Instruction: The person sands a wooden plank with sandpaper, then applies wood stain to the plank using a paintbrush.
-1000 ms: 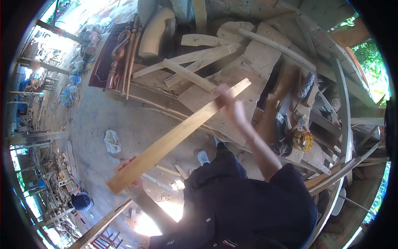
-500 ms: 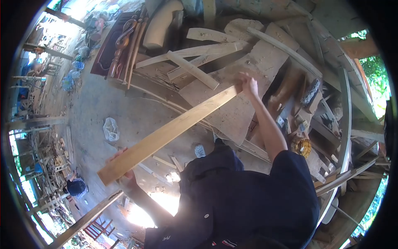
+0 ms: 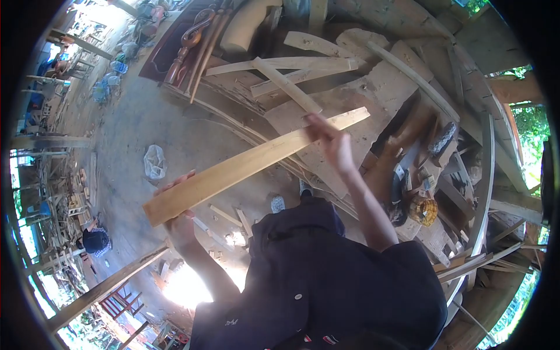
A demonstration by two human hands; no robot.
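A long, flat, light wooden board (image 3: 245,169) slants across the middle of the view, raised above the floor. Near its lower left end, my left hand (image 3: 182,224) grips it from beneath, with fingers showing past one edge and the thumb at the other. My right hand (image 3: 335,146) is over the board nearer its far right end, which sticks out past the fingers. Those fingers are smeared by motion, so their hold is unclear. Behind the far end lies a wide, dusty plank (image 3: 373,96).
Curved and straight wood pieces (image 3: 286,84) lie piled at the top. Carved dark wood (image 3: 185,49) is at the upper left. A yellow round item (image 3: 423,210) sits at right. A plastic bag (image 3: 154,162) lies on the floor. Another person (image 3: 96,241) is far left.
My right hand has moved from the board's far end inward along it, baring that end. The board's left end and my left hand sit slightly higher in view.
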